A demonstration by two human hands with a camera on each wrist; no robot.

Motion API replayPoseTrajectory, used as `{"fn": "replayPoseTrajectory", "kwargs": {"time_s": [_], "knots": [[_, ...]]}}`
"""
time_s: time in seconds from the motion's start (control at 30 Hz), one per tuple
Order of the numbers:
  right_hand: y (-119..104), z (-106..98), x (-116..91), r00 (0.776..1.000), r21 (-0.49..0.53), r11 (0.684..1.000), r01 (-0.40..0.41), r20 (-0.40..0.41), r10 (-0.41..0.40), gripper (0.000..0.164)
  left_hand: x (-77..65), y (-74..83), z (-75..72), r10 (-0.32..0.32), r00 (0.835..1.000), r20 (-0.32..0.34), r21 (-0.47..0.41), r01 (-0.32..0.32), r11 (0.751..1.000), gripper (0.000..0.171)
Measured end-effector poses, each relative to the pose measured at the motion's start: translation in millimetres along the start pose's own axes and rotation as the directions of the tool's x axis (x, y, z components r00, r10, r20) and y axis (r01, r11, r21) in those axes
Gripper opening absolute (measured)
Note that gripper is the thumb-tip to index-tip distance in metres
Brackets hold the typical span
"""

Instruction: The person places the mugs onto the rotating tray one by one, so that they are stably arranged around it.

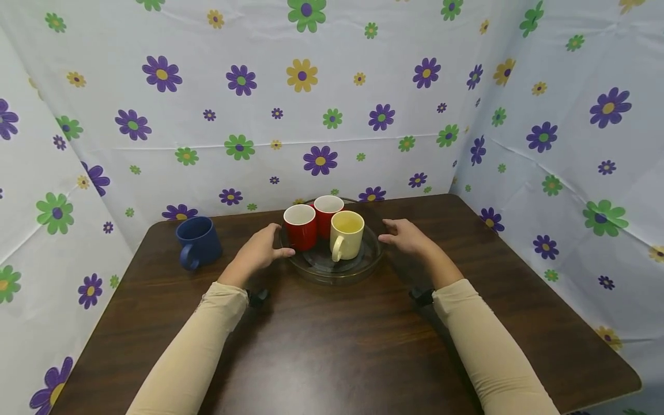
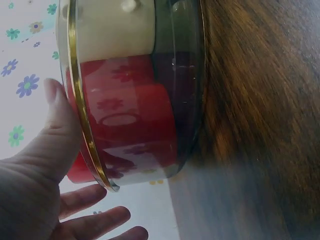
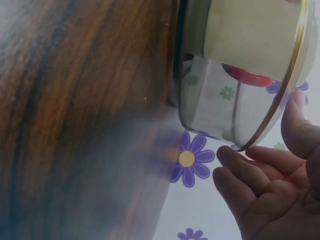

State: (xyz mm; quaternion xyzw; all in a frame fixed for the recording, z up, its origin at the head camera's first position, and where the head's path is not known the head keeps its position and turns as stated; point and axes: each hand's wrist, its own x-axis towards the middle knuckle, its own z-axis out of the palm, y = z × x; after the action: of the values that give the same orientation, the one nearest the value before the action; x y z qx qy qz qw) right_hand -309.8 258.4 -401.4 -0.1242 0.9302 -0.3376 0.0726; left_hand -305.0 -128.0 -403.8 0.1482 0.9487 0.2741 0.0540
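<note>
A round clear glass dish with a gold rim (image 1: pixel 337 279) stands on the table. Inside it are two red mugs (image 1: pixel 301 230) (image 1: pixel 328 213) with white insides, and a pale yellow mug (image 1: pixel 346 235) whose handle faces me. My left hand (image 1: pixel 257 252) is at the dish's left side, thumb and fingers spread about the rim (image 2: pixel 82 112); firm contact cannot be made out. On the opposite side my right hand (image 1: pixel 410 236) is close to the rim (image 3: pixel 282 95), its fingers loosely bent and holding nothing.
A dark blue mug (image 1: pixel 199 242) stands upright at the table's left, beyond my left hand, its handle toward me. The dark wood table (image 1: pixel 332 346) meets a flowered white cloth (image 1: pixel 207 121) at the back, with more cloth along both sides.
</note>
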Motion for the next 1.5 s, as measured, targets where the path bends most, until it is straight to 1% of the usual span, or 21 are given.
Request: {"fn": "replayPoseTrajectory", "kwargs": {"time_s": [0.07, 0.2, 0.37, 0.5, 0.67, 0.83, 1.03, 1.2, 1.3, 1.5], "knots": [[0, 0, -1, 1.0, 0.019, 1.0, -0.004, 0.001, 0.004, 0.066, -0.5, 0.6, 0.5, -0.008, 1.0, -0.003, -0.002, 0.008, 1.0, 0.082], [-1, 0, -2, 1.0, 0.019, 1.0, -0.005, 0.018, 0.005, 0.068, -2.9, 3.0, 0.8, -0.018, 1.0, 0.003, 0.009, 0.018, 1.0, 0.085], [1, 0, -1, 1.0, -0.01, 1.0, 0.002, 0.02, -0.002, 0.067, -6.5, 5.6, -1.1, -0.018, 1.0, 0.008, 0.059, 0.018, 0.998, 0.085], [1, 0, 1, 1.0, -0.043, 0.999, 0.015, 0.016, -0.014, 0.067, -6.1, 3.7, -5.2, -0.005, 1.0, -0.001, 0.09, 0.005, 0.996, 0.082], [3, -1, 3, 1.0, -0.043, 0.999, 0.022, 0.015, -0.021, 0.066, -2.2, -1.8, -10.7, 0.014, 1.0, 0.0, 0.071, -0.014, 0.997, 0.078], [7, -1, 5, 1.0, -0.042, 0.999, 0.025, 0.019, -0.024, 0.067, 6.0, -6.4, -13.1, 0.034, 0.999, 0.009, 0.044, -0.035, 0.998, 0.076], [5, -3, 5, 1.0, 0.021, 1.0, -0.002, 0.026, 0.002, 0.065, 15.9, -13.2, -12.7, 0.096, 0.995, 0.024, 0.044, -0.097, 0.994, 0.081], [4, -4, 7, 0.999, 0.03, 0.999, -0.019, 0.038, 0.018, 0.065, 17.7, -15.7, -11.2, 0.133, 0.989, 0.061, 0.049, -0.136, 0.989, 0.081], [4, -5, 8, 0.999, 0.027, 0.999, -0.02, 0.04, 0.019, 0.064, 16.4, -14.8, -10.5, 0.13, 0.989, 0.067, 0.036, -0.133, 0.99, 0.081], [5, -4, 9, 0.999, 0.025, 0.999, -0.029, 0.023, 0.028, 0.063, 12.8, -13.7, -6.6, 0.096, 0.993, 0.074, 0.01, -0.097, 0.995, 0.084]]}}
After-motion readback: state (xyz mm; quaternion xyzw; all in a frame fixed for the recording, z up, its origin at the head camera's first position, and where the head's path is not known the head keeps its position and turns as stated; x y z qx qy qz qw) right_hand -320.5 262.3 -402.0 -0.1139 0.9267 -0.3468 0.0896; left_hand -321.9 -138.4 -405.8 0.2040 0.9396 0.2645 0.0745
